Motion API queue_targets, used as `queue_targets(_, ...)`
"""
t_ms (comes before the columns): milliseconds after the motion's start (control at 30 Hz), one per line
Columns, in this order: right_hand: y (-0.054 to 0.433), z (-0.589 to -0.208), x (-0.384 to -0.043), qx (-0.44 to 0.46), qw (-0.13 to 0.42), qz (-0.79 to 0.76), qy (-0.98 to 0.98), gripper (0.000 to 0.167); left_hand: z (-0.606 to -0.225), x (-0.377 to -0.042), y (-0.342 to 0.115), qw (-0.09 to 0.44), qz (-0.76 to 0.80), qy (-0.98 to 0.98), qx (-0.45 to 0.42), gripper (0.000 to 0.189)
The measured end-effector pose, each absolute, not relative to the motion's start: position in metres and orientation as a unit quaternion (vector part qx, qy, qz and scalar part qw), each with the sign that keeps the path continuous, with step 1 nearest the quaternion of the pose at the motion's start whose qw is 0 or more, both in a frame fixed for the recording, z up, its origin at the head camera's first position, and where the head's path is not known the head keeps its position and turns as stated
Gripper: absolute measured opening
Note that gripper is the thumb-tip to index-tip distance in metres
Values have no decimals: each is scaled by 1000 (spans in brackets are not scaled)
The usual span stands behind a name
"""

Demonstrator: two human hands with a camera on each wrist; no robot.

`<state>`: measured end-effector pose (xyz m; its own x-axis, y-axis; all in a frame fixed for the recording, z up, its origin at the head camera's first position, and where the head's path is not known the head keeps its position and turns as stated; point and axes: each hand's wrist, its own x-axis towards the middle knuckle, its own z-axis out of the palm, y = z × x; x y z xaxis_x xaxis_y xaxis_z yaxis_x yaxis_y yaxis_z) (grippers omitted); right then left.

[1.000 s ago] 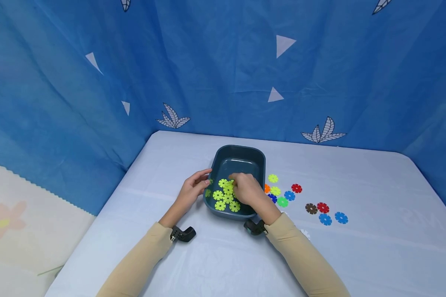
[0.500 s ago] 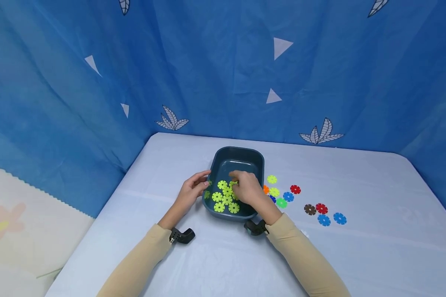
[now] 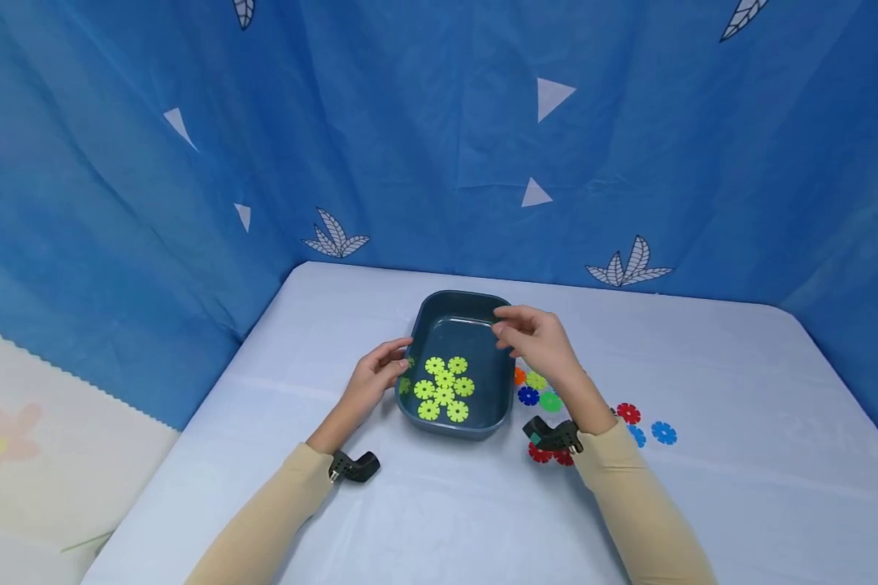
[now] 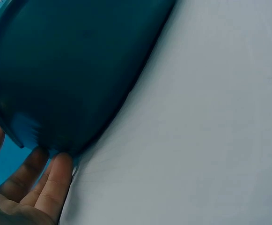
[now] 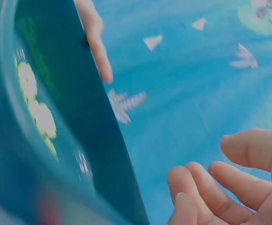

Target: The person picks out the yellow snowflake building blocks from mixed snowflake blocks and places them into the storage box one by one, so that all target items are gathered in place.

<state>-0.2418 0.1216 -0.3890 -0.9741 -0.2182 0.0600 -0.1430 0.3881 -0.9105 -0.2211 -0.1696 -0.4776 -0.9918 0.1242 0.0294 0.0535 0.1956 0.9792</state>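
A dark teal rectangular bin [image 3: 479, 422] stands on the white-covered table, with several yellow-green notched plastic discs [image 3: 445, 396] lying in its near half. My left hand [image 3: 371, 378] is at the bin's left side; in the left wrist view its fingertips [image 4: 58, 164] touch the outer wall. Over the bin's right rim, my right hand [image 3: 537, 337] is raised with loosely bent fingers. Nothing shows between its fingers [image 5: 192, 187] in the right wrist view. The discs inside the bin also show there, past the rim.
Right of the bin lie loose notched discs: an orange one [image 3: 519, 376], a yellow-green one [image 3: 536, 379], a dark blue one [image 3: 528, 396], a green one [image 3: 550, 401], and red [image 3: 628, 413] and light blue ones [image 3: 663, 432]. My right forearm covers part of them. A blue curtain [image 3: 424, 138] hangs behind the table.
My right hand has lifted out of the bin and moved right, above its right rim. More discs in the bin show now. The left hand stays at the bin's left side.
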Motion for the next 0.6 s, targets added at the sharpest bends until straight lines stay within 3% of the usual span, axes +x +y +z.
queue_targets(600,175,-421,-261,2,73,-496,865,44,-478,-223,-170,31,632,773,46,44)
